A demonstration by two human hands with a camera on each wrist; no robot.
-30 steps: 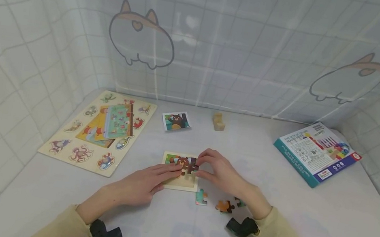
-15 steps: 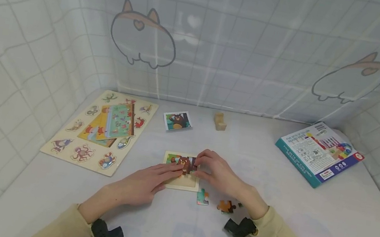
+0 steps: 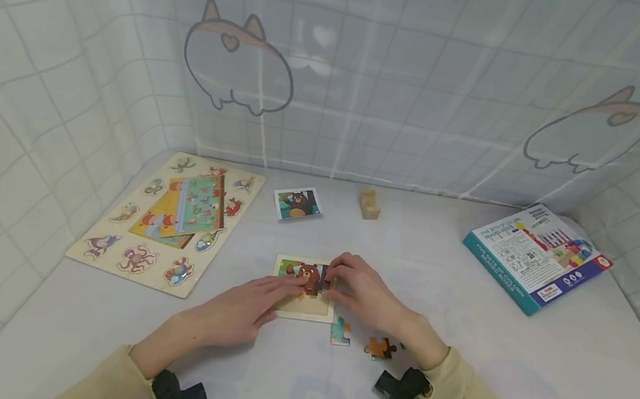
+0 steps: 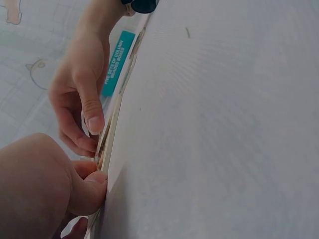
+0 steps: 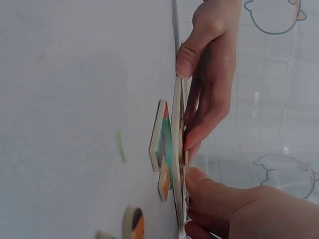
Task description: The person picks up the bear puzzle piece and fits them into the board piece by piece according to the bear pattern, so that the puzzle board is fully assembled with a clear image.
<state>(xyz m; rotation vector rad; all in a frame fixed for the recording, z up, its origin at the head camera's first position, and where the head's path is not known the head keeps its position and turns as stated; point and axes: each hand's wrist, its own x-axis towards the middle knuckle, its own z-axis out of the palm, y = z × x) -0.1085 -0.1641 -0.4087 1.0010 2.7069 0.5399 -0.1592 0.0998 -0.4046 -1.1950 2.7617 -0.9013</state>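
A small wooden puzzle board (image 3: pixel 309 316) lies on the table, a brown bear picture (image 3: pixel 310 276) partly filled in along its upper half. My left hand (image 3: pixel 242 305) rests on the board's left side, fingers stretched over the bear pieces; its thumb (image 4: pixel 93 191) touches the frame's edge. At the right side my right hand (image 3: pixel 365 289) pinches a dark jigsaw piece (image 3: pixel 328 274) at the upper right corner of the picture, mostly hidden by the fingers. A teal jigsaw piece (image 3: pixel 340 332) lies just off the board's lower right corner, with an orange jigsaw piece (image 3: pixel 380 348) to its right.
A bear picture card (image 3: pixel 297 204) and a small wooden stand (image 3: pixel 369 205) are behind the board. On the left, a sea-animal peg board (image 3: pixel 108 244) carries two picture boards (image 3: pixel 201 202). A teal-edged box (image 3: pixel 535 256) stands at the back right, near the curtain (image 3: pixel 372 97).
My right hand has shifted slightly left over the board's upper right corner, bringing the dark jigsaw piece closer to the bear. The left hand stays in place.
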